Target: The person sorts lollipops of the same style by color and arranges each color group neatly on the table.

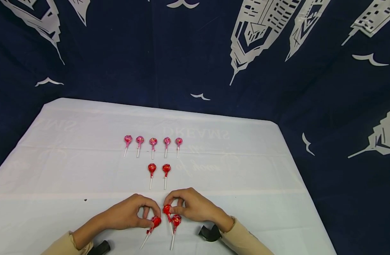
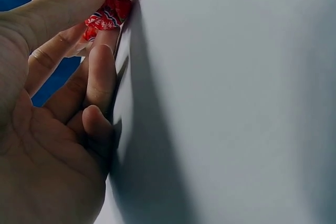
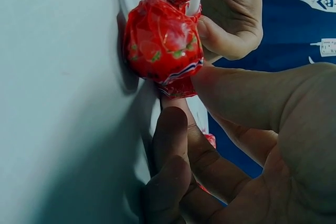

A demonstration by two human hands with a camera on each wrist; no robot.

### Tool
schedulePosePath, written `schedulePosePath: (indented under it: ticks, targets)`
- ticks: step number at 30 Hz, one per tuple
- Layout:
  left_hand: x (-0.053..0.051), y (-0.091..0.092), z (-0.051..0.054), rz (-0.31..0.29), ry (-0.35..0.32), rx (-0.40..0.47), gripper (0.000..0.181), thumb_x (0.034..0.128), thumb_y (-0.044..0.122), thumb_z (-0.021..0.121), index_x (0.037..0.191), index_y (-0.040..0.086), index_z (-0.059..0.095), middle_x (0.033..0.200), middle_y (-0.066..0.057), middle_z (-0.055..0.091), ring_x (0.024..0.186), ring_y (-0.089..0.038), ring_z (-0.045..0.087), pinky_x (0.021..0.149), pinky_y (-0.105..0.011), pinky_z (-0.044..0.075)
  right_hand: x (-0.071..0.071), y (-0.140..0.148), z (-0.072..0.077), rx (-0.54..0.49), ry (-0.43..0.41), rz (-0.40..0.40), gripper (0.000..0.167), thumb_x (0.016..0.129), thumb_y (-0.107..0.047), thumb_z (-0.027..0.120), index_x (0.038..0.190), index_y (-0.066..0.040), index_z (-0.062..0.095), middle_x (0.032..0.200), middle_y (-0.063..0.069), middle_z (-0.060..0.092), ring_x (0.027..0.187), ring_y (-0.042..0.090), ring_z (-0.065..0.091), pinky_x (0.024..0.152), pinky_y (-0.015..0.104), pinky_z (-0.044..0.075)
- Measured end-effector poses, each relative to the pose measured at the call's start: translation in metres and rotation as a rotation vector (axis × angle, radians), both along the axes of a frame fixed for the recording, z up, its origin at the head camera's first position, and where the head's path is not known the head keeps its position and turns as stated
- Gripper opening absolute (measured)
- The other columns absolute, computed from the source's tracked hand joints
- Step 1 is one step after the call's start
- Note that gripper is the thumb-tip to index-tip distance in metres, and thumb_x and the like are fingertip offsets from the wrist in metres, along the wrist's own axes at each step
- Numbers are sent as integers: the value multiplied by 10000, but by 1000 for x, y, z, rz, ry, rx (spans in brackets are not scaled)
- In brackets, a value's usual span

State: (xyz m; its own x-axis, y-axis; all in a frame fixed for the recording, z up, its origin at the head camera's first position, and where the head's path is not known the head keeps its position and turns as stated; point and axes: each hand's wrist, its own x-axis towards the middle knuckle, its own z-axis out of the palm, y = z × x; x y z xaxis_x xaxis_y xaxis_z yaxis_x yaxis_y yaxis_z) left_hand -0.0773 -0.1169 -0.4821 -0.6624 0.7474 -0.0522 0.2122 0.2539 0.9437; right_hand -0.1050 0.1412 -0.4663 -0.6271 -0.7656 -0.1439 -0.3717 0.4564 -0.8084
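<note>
Near the front of the table, my left hand [image 1: 131, 212] pinches a red-wrapped lollipop [image 1: 156, 221] between thumb and fingers, its white stick slanting down to the left. In the left wrist view the thumb presses on the crinkled red wrapper [image 2: 109, 14]. My right hand [image 1: 195, 205] pinches another red lollipop [image 1: 167, 209] by its head. Against that one lies a third red lollipop [image 1: 176, 220], their sticks crossing or nearly so. The right wrist view has a red lollipop head [image 3: 163, 40] large in front of the thumb, partly covering the one behind.
Two red lollipops [image 1: 152, 168] stand side by side beyond the hands. Farther back is a row of several pink lollipops [image 1: 153, 141], sticks toward me. The white-covered table [image 1: 246, 177] ends at a dark blue printed cloth [image 1: 182, 53]. A small dark speck [image 1: 85, 200] lies at left.
</note>
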Motion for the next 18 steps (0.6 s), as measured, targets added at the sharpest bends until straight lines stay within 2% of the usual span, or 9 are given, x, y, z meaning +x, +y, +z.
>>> schedulePosePath:
  ticks: [5,9,14,18]
  targets:
    - [-2,-3,4,35,1,-26,174,867,224,793,1033,234,740,748,76,657,643,-13,553,525,-197,433,0,0,0,0,1,4,184,913,-124,736,1081,-189,700,946,-79,697,663,-50,534,635,129,432]
    - [-6,-8,8,72,37,-48,177,864,226,796,1025,269,735,719,76,639,630,-10,530,537,-203,429,0,0,0,-1,-3,2,182,913,-118,735,1078,-186,702,946,-77,698,659,-50,527,628,129,428]
    - [-14,-19,14,124,95,-53,191,865,204,792,1038,257,731,728,66,635,636,-25,536,557,-216,435,0,0,0,-5,-13,-1,175,915,-122,734,1075,-187,704,949,-106,688,644,-50,521,615,128,423]
    - [-23,-29,18,196,117,-68,188,865,227,797,1039,250,730,752,46,634,659,-57,549,581,-234,446,0,0,1,-3,-12,4,171,919,-118,728,1074,-185,701,954,-82,697,644,-50,516,617,127,423]
